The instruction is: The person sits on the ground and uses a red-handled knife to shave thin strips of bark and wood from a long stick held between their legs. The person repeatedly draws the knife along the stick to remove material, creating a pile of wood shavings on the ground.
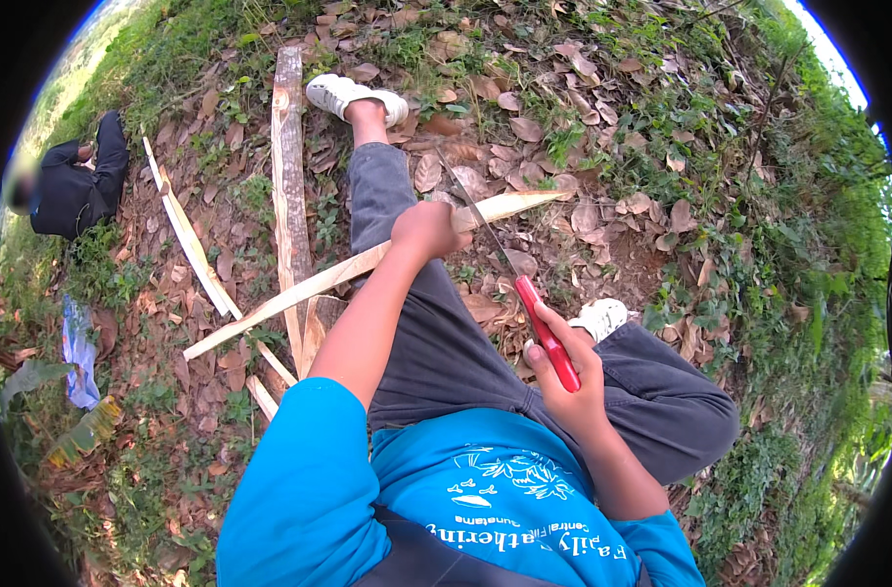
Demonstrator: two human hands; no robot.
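Observation:
My left hand (427,232) is closed around a long, pale split strip of wood (314,286), which slants from low on the left up to a pointed end on the right. In my right hand (568,377) is a long knife with a red handle (549,338), gripped with the thumb along the handle. Its narrow dark blade (502,252) points up and to the left, crossing the strip just right of my left fist. Whether the edge bites into the wood cannot be made out. The strip passes above my outstretched left leg (382,196).
A partly barked log (289,166) lies left of my leg, beside more split strips (193,240). Dry leaves (602,210) and low greenery cover the sloping ground. Another person in dark clothes (79,191) sits at the far left, above a blue plastic sheet (78,352).

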